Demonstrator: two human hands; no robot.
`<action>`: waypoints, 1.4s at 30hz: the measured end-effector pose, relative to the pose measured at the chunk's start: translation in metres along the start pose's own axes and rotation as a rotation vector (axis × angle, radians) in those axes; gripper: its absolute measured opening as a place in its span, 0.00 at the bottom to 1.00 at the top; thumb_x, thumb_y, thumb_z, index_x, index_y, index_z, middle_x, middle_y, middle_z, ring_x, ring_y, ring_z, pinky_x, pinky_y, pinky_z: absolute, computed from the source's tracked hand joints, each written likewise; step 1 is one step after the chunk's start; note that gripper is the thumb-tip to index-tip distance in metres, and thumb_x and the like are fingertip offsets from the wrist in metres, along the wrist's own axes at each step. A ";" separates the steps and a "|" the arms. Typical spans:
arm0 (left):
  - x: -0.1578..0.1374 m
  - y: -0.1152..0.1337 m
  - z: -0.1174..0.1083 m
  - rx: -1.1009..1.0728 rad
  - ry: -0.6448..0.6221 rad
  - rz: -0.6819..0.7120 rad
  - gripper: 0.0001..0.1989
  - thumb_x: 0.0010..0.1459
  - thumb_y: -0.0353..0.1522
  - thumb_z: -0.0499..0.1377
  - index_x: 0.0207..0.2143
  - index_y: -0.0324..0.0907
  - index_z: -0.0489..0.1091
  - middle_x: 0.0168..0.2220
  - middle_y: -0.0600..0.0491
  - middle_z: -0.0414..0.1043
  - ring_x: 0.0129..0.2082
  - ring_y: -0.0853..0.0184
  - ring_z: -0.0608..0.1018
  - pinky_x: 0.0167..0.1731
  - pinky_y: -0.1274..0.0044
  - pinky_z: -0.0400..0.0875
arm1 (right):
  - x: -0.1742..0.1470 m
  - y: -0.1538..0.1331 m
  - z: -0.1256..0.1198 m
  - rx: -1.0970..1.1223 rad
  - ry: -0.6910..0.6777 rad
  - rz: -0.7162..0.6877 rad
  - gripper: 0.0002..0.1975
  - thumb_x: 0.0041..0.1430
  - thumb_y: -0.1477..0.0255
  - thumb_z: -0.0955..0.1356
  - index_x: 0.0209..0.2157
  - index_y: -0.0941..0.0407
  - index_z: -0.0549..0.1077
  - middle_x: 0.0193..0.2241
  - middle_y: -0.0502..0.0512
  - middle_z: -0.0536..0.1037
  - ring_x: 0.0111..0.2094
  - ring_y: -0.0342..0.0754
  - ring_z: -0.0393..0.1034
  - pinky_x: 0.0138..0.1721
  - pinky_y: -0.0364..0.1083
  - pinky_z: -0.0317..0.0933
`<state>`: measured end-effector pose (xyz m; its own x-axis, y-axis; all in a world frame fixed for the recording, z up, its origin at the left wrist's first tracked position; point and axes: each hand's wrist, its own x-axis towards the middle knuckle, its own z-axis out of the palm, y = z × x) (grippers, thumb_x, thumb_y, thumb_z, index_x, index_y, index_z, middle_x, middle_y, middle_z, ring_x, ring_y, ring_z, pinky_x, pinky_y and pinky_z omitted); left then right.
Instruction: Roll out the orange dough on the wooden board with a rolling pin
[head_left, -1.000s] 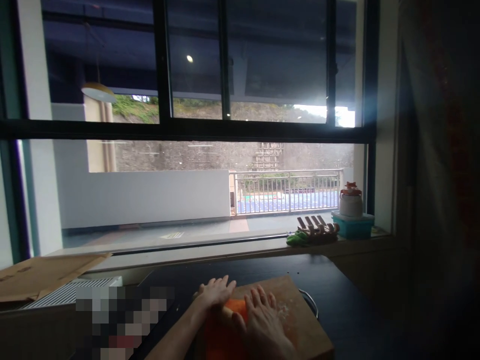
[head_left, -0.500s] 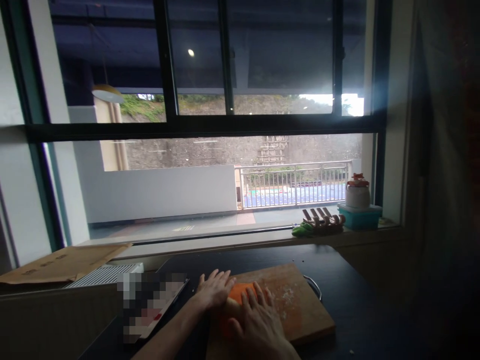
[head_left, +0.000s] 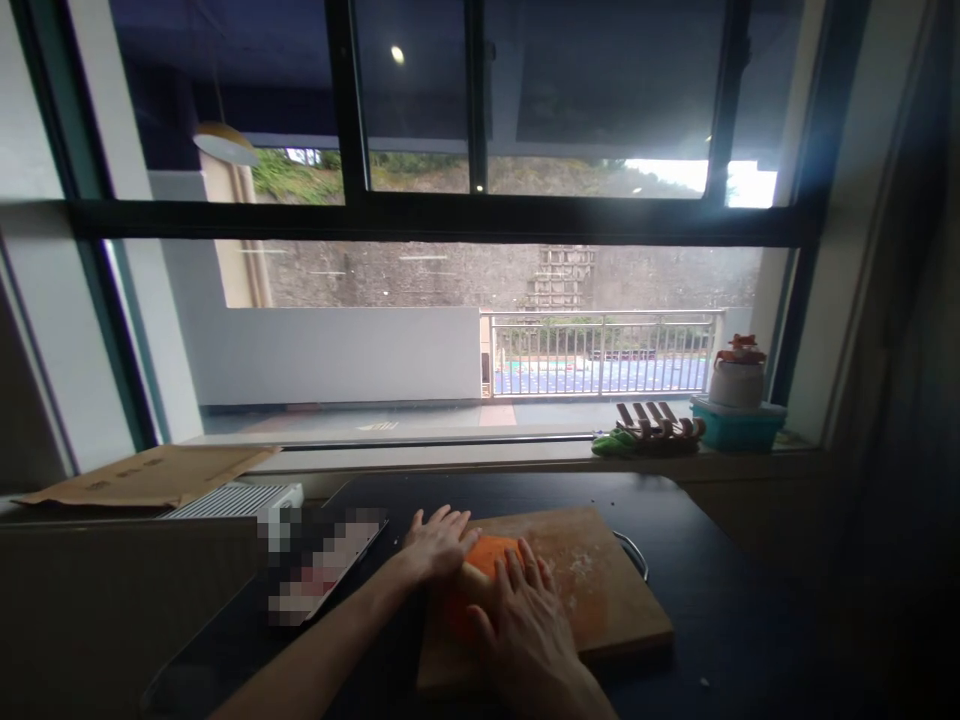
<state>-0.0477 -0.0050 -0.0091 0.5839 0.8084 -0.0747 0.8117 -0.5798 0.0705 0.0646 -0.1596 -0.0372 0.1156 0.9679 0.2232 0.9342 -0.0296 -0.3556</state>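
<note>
A sheet of orange dough (head_left: 495,548) lies on a wooden cutting board (head_left: 626,615) on the dark table. Across the dough runs a pale wooden rolling pin (head_left: 478,580), mostly covered by my hands. My left hand (head_left: 441,543) rests flat over its far left end, fingers stretched out past the board's edge. Over the nearer part my right hand (head_left: 525,605) lies palm down, fingers extended and spread, the fingertips reaching the dough. Neither hand is wrapped round the pin. White flour-like specks dot the board right of my right hand.
A blurred-out phone or tablet (head_left: 330,570) lies left of my left forearm. The board's metal handle (head_left: 632,555) sticks out at right. On the windowsill stand a teal box (head_left: 739,425), a jar (head_left: 736,383) and a brown rack (head_left: 660,428). Cardboard (head_left: 150,475) lies at left.
The camera view has tilted down and shifted a little, so everything sits elsewhere in the picture. Both hands stay flat on the rolling pin, with hardly any movement over the board.
</note>
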 end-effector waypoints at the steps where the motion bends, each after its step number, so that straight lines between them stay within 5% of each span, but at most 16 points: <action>1: -0.009 -0.003 0.000 0.002 0.000 0.006 0.32 0.64 0.47 0.37 0.64 0.44 0.55 0.67 0.47 0.53 0.68 0.55 0.50 0.62 0.51 0.39 | -0.006 -0.006 -0.001 0.018 -0.019 -0.005 0.36 0.65 0.53 0.56 0.64 0.65 0.57 0.65 0.64 0.54 0.68 0.58 0.34 0.66 0.56 0.35; 7: -0.042 -0.015 0.004 -0.008 -0.004 0.025 0.34 0.64 0.46 0.35 0.65 0.39 0.52 0.67 0.46 0.50 0.68 0.56 0.50 0.63 0.52 0.41 | -0.022 -0.024 -0.005 0.058 -0.129 -0.025 0.38 0.63 0.53 0.59 0.65 0.65 0.54 0.66 0.64 0.49 0.68 0.58 0.32 0.66 0.56 0.36; 19: 0.012 0.008 0.000 -0.043 0.036 0.021 0.35 0.63 0.49 0.37 0.65 0.40 0.53 0.66 0.44 0.52 0.68 0.55 0.50 0.62 0.52 0.40 | 0.010 0.008 -0.010 -0.095 -0.012 0.044 0.30 0.67 0.58 0.55 0.62 0.62 0.62 0.64 0.63 0.59 0.67 0.58 0.39 0.65 0.58 0.39; 32: -0.072 -0.023 0.017 -0.041 0.082 0.045 0.33 0.65 0.47 0.35 0.66 0.41 0.50 0.68 0.48 0.48 0.68 0.58 0.49 0.64 0.57 0.41 | -0.035 -0.027 0.020 0.021 -0.098 -0.089 0.43 0.60 0.44 0.57 0.65 0.62 0.54 0.66 0.63 0.47 0.67 0.61 0.34 0.65 0.63 0.36; 37: -0.038 -0.011 0.014 -0.054 0.134 0.030 0.31 0.65 0.46 0.36 0.66 0.43 0.52 0.68 0.48 0.50 0.68 0.57 0.49 0.64 0.54 0.39 | -0.022 -0.016 0.011 -0.037 0.029 -0.043 0.37 0.64 0.50 0.57 0.64 0.62 0.58 0.65 0.60 0.53 0.67 0.59 0.37 0.66 0.59 0.37; 42: 0.021 0.016 0.007 -0.091 0.196 -0.004 0.32 0.64 0.47 0.37 0.64 0.43 0.57 0.65 0.47 0.58 0.67 0.56 0.53 0.63 0.53 0.41 | 0.005 0.012 -0.004 -0.108 -0.059 0.090 0.32 0.66 0.57 0.55 0.64 0.62 0.59 0.66 0.60 0.53 0.68 0.58 0.35 0.65 0.59 0.37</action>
<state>-0.0226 0.0016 -0.0161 0.5594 0.8203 0.1191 0.8043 -0.5719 0.1612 0.0774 -0.1563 -0.0371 0.1836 0.9730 0.1400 0.9522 -0.1406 -0.2711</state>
